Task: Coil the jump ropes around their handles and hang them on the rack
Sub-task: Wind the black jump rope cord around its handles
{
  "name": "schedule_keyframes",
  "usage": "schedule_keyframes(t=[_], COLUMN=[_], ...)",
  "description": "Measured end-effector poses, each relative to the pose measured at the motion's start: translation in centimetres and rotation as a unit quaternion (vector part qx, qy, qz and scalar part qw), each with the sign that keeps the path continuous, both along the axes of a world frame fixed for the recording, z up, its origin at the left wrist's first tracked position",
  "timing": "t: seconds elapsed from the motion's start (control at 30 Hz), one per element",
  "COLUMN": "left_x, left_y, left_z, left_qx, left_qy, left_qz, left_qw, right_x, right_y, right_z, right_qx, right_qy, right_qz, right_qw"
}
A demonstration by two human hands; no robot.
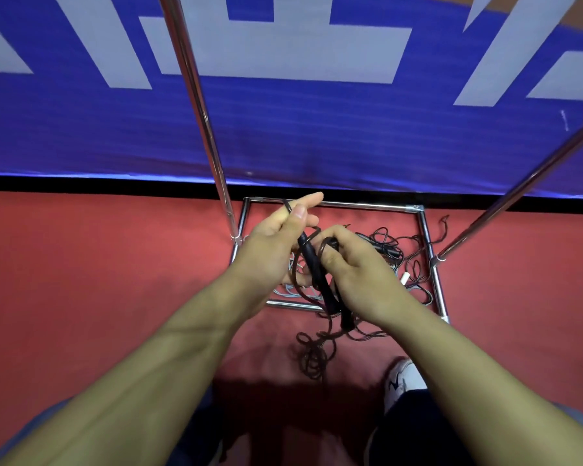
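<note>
Both hands' grip, left hand (276, 243) and right hand (357, 267), clamped on black handles (317, 274) above red floor (98, 264), blue banner (283, 129) behind.

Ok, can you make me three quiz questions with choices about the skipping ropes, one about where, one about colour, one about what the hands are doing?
1. Where do the loose ropes lie?
A inside the rack's base frame
B on a table
C on a chair
2. What colour is the floor?
A green
B red
C white
3. What is the left hand doing?
A hanging empty
B pinching the dark rope
C touching the floor

Answers: 1 A, the tangle sits between the chrome bars. 2 B, it shows red throughout. 3 B, thumb and finger pinch the cord while the right hand grips the black handles.
</note>
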State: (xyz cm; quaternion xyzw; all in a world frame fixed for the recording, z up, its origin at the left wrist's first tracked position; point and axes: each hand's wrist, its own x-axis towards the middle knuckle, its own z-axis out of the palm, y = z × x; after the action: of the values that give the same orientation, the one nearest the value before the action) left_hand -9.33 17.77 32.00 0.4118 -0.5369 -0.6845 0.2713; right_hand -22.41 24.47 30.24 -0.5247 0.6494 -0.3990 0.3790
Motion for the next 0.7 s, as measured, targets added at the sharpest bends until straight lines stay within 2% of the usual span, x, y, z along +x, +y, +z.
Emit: schedule_keyframes(t=[0.07,0.2,0.33,0.4,0.5,0.53,0.57,0.6,0.67,0.7], left_x=[-0.1,-0.2,0.1,0.6,1.6,1.8,1.9,2.0,1.7,1.5], left_y=[0.0,-0.2,-0.9,-1.2,-1.8,-2.0,-2.1,-2.2,-2.7,-3.2], left_z=[-0.3,-1.0,-1.0,-0.7,-0.9,-1.1,-1.2,-1.2,-0.9,-0.7], left_qx=[-0.042,-0.094,-0.077,-0.082,-0.163,-0.18,-0.182,-0.17,-0.104,-0.06], left_qy=[-0.029,-0.074,-0.118,-0.186,-0.359,-0.378,-0.364,-0.314,-0.17,-0.11], left_qz=[0.01,0.027,0.033,0.002,-0.057,-0.058,-0.051,-0.03,0.057,0.114], left_qw=[0.999,0.992,0.99,0.979,0.917,0.906,0.912,0.934,0.978,0.986], right_x=[-0.1,-0.6,-1.5,-1.7,-2.1,-2.3,-2.4,-2.5,-2.6,-2.7], right_y=[0.1,0.3,0.2,0.2,0.3,0.3,0.3,0.3,0.2,0.2], right_z=[0.0,0.7,0.8,0.7,0.4,0.3,0.1,0.0,0.0,0.0], right_qx=[-0.003,0.03,0.061,0.088,0.125,0.138,0.15,0.157,0.154,0.146], right_qy=[0.012,-0.067,0.022,0.097,0.182,0.197,0.212,0.226,0.238,0.232], right_qz=[0.016,0.053,0.122,0.138,0.131,0.129,0.125,0.117,0.084,0.062], right_qw=[1.0,0.996,0.99,0.982,0.966,0.962,0.958,0.954,0.955,0.96])
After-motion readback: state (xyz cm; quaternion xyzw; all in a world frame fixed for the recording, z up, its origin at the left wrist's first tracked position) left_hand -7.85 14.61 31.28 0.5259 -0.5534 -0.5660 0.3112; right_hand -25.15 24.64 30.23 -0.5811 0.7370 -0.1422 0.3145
